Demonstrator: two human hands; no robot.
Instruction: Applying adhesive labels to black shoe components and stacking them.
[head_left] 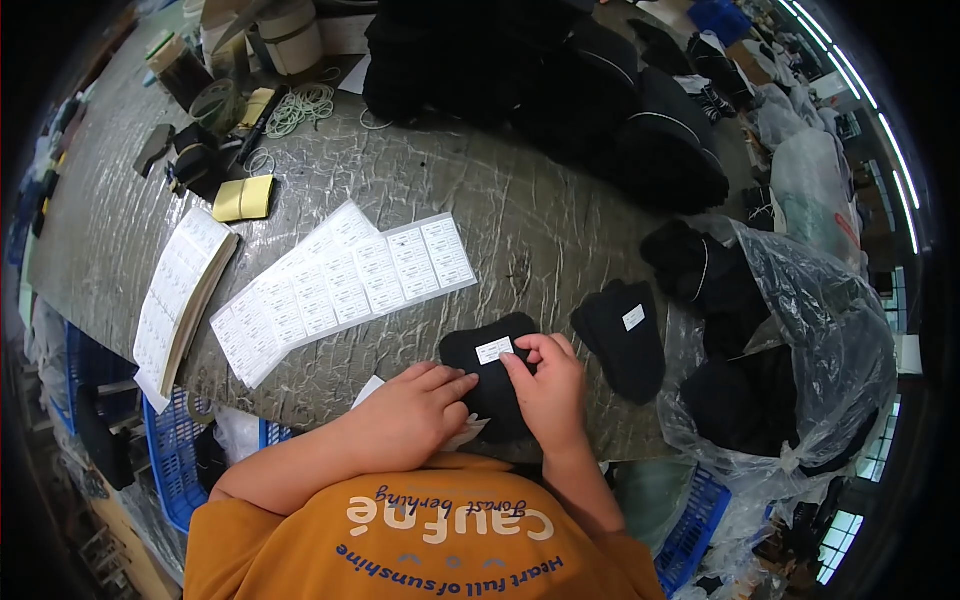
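The left hand (418,408) rests its fingers on the black sock (502,400) lying on the bench (420,170), the right hand (554,392) touches its white label (493,349), both grips unclear, and an uneven push could skew that label

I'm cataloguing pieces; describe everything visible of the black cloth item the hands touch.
The black cloth item looks soft and matte, and lies flat on the grey table, rounded at its upper end. A small white label sits near that end. The left hand touches its left side; the right hand has thumb and finger at the label's right end.
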